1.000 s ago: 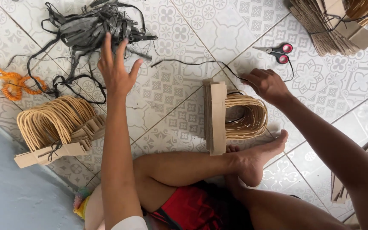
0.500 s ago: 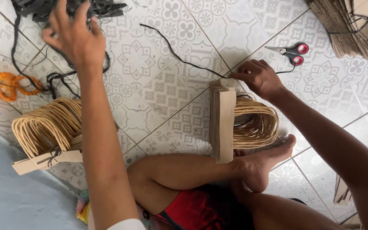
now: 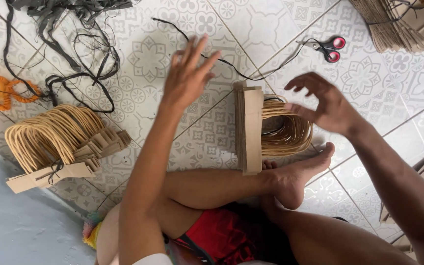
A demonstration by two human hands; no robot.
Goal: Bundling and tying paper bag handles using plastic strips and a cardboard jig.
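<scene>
Here both hands, left (image 3: 187, 78) and right (image 3: 322, 103), hover empty, fingers spread, above the handle stack (image 3: 251, 130)

Matt brown paper handle stack (image 3: 251, 128) on glossy patterned floor tiles (image 3: 266, 29).

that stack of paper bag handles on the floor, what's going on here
A person sits on a patterned tile floor with an upright stack of paper bag handles standing just past their bare foot. Both hands are open and hold nothing: the left hand is raised above the tiles left of the stack, the right hand hovers over its rope loops. A thin black string trails behind the stack toward red-handled scissors. A tied bundle of handles lies at left.
</scene>
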